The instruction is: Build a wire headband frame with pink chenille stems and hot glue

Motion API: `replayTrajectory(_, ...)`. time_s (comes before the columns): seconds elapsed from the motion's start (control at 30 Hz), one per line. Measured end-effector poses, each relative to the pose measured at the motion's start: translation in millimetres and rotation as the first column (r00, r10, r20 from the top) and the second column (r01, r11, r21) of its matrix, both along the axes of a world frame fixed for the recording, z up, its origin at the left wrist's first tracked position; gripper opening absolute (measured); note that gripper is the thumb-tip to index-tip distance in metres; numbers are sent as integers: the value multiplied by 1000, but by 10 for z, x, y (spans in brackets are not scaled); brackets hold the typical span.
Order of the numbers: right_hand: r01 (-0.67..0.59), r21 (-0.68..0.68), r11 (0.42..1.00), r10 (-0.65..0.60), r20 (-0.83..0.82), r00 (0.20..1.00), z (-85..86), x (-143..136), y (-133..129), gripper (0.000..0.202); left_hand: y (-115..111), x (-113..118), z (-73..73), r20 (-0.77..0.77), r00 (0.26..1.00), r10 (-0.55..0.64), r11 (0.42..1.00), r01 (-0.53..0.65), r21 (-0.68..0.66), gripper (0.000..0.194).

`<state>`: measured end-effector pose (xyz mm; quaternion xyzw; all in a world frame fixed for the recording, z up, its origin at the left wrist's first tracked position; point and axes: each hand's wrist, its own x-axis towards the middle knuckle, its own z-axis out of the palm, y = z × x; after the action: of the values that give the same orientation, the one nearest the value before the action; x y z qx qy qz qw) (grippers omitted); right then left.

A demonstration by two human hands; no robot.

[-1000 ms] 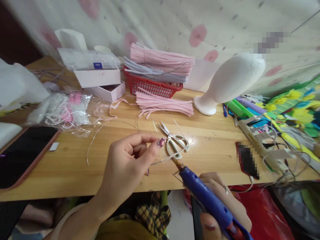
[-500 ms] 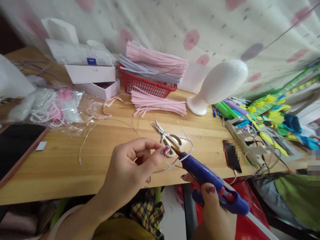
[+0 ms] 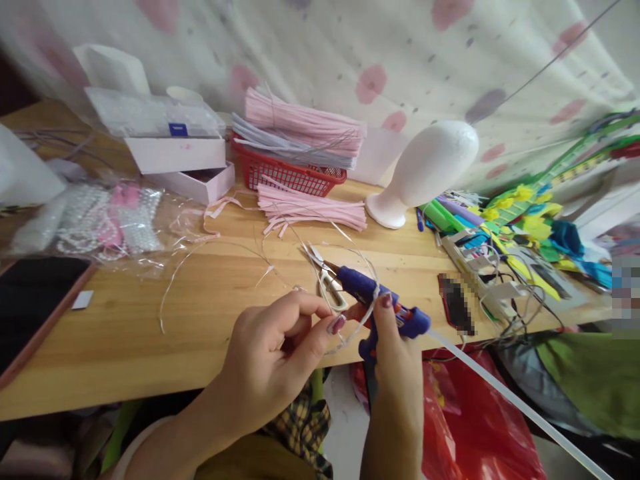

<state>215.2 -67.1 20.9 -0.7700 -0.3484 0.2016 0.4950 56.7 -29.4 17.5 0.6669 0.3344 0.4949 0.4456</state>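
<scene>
My left hand (image 3: 280, 353) is closed, thumb and forefinger pinched on a thin wire hoop (image 3: 369, 312) that is partly wrapped in white. The hoop stands out to the right of those fingers, and its far side is hard to make out against the table. Wrapped around the handle of a blue hot glue gun (image 3: 355, 283) is my right hand (image 3: 397, 353). The gun's nozzle points up and left, over the scissors (image 3: 331, 293) on the table, and its body crosses the hoop. A long translucent glue stick (image 3: 510, 393) trails from its back end.
Pink fuzzy stems (image 3: 310, 208) lie before a red basket (image 3: 290, 175) of more stems. A white foam head (image 3: 433, 163) stands to their right. Bagged beads (image 3: 100, 220) and a tablet (image 3: 40, 300) are left; a phone (image 3: 455, 303) and power strip (image 3: 465, 263) right.
My right hand has brought the glue gun up and left, so its nozzle is now over the scissors and its body crosses the hoop. My left hand keeps its pinch, shifted slightly.
</scene>
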Motion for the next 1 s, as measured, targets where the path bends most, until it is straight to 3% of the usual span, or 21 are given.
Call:
replayTrajectory(0.1, -50, -44, 998, 39, -217, 975, 14, -60, 97, 47, 0, -22, -37, -13, 1000, 11, 1000, -11, 24, 11)
replayTrajectory(0.2, -112, -4, 994, 105, -315, 943, 22, -117, 159, 50, 17, -59, -66, -8, 1000, 27, 999, -27, 44, 9)
replayTrajectory(0.4, -246, 30, 969, 245, -278, 929, -40, -106, 184, 49, 39, -96, -88, 12, 999, 47, 999, -47, 20, 11)
replayTrajectory(0.57, -178, 45, 983, 183, -237, 954, -110, -83, 169, 45, 36, -95, -106, -11, 998, 61, 998, -61, 35, 11)
replayTrajectory(0.7, -223, 19, 975, 221, -239, 946, -45, -107, 181, 48, 42, -96, -113, -45, 994, 95, 992, -91, 84, 11)
replayTrajectory(0.87, -149, 49, 988, 156, -248, 956, 24, -178, 225, 43, 48, -103, -108, -58, 991, 122, 987, -114, 117, 11)
replayTrajectory(1.0, -164, 47, 985, 170, -249, 953, 15, -206, 252, 44, 52, -106, -112, -62, 989, 137, 987, -130, 98, 11)
